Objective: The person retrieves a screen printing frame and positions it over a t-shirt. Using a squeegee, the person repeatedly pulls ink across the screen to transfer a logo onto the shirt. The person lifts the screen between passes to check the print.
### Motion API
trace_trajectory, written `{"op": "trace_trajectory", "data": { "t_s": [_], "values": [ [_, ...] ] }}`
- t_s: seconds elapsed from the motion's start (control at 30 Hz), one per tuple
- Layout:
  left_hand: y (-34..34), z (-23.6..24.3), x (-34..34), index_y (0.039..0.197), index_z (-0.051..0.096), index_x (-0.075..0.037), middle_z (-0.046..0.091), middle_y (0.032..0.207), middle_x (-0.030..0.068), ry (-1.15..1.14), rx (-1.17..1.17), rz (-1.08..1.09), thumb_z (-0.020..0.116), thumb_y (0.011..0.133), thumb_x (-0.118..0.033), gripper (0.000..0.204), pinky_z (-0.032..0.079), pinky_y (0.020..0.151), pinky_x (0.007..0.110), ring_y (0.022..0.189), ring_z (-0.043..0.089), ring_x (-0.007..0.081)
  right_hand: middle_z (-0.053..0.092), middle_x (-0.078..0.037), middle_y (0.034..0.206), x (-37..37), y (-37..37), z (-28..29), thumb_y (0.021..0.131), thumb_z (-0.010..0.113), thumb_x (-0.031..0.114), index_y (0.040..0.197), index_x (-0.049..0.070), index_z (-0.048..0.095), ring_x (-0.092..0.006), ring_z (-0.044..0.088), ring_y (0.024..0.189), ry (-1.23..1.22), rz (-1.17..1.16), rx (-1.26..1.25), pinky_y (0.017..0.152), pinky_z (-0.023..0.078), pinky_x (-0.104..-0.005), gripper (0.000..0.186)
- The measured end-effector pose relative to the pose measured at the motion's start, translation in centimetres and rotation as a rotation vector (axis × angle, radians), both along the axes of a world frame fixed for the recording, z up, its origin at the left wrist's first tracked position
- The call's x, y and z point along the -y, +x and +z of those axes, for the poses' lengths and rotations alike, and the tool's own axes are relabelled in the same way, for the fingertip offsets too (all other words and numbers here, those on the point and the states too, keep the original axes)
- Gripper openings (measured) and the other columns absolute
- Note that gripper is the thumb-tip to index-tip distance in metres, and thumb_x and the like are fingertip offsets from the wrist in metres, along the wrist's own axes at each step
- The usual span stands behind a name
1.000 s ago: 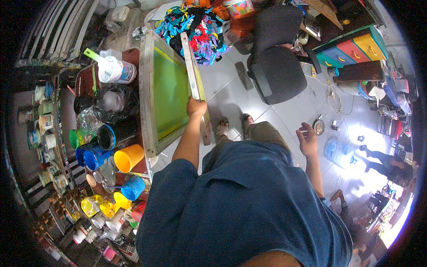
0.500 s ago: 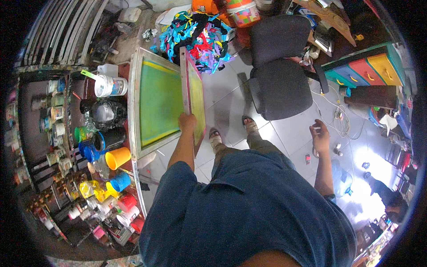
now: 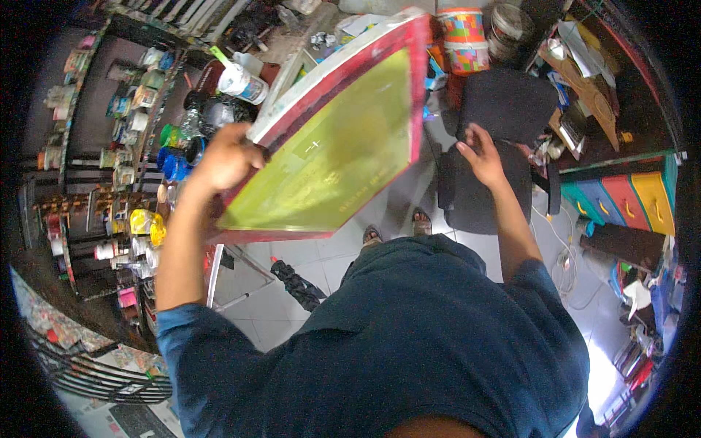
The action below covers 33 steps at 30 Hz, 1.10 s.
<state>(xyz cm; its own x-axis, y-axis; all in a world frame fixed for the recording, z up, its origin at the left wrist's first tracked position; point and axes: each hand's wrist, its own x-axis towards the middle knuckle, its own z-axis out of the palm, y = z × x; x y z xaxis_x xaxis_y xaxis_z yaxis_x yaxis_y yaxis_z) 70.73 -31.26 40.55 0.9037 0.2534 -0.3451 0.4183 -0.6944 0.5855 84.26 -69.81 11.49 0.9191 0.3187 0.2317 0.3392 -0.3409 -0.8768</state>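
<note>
A silk-screen printing frame [image 3: 321,157] hangs tilted in front of me, with yellow-green mesh and a pink-red and white border. My left hand [image 3: 230,159] is closed around its left edge. On the mesh is a small white cross mark. Behind it, the corner of another frame [image 3: 298,73] shows; the rest is hidden. My right hand [image 3: 483,155] is raised to the right of the frame, apart from it and over the office chair in view. Its fingers are spread, with nothing in them.
A black office chair [image 3: 485,190] stands ahead on the right, near patterned buckets [image 3: 467,55]. Shelves of paint pots [image 3: 135,102] line the left, with a white tub [image 3: 242,82] beside them. A folded black umbrella [image 3: 298,286] lies on the floor. Coloured drawers [image 3: 621,201] are at right.
The silk-screen frame has been lifted and swung up to the left in my left hand, its mesh now facing me. My right hand has risen toward it. My view has turned left.
</note>
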Motion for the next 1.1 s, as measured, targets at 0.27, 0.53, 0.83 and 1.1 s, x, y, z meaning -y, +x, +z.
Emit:
{"op": "trace_trajectory", "data": {
  "t_s": [0.27,0.53,0.83,1.1],
  "values": [
    [1.8,15.9,1.9,0.090,0.064,0.003,0.066,0.079,0.0074,-0.245,0.016,-0.194,0.060,0.048,0.000,0.043,0.049,0.068,0.025,0.066,0.061,0.0130,0.061,-0.001,0.091,-1.8,2.2,5.2,0.080,0.061,0.023,0.101,0.002,0.058,-0.0108,0.054,0.080,0.567,0.190,-0.348,0.072,0.044,-0.0268,0.030],
    [6.9,23.5,2.9,0.107,0.058,-0.002,0.063,0.094,0.0049,0.059,0.199,-0.511,0.063,0.064,-0.014,0.045,0.045,0.079,0.027,0.083,0.058,0.0157,0.060,-0.002,0.079,3.6,1.1,13.8,0.084,0.056,0.044,0.091,0.000,0.061,-0.0103,0.053,0.069,0.666,-0.172,-0.235,0.062,0.042,-0.0268,0.044],
    [9.4,1.4,-6.6,0.115,0.045,0.002,0.044,0.122,0.0126,0.195,1.369,-0.246,0.068,0.076,-0.020,0.050,0.038,0.092,0.034,0.108,0.046,0.0230,0.056,-0.013,0.110,14.6,-2.1,26.0,0.085,0.049,0.050,0.114,-0.006,0.050,-0.0200,0.054,0.098,0.781,-0.516,-0.086,0.086,0.041,-0.0322,0.063],
    [11.2,-14.8,2.9,0.109,0.054,0.000,0.061,0.102,0.0071,-1.035,0.590,-0.081,0.061,0.082,-0.021,0.035,0.044,0.083,0.029,0.090,0.058,0.0159,0.054,-0.014,0.112,16.2,-4.2,26.3,0.082,0.053,0.052,0.113,-0.008,0.047,-0.0207,0.053,0.099,0.810,-0.692,-0.071,0.086,0.040,-0.0327,0.067]
  ]
}}
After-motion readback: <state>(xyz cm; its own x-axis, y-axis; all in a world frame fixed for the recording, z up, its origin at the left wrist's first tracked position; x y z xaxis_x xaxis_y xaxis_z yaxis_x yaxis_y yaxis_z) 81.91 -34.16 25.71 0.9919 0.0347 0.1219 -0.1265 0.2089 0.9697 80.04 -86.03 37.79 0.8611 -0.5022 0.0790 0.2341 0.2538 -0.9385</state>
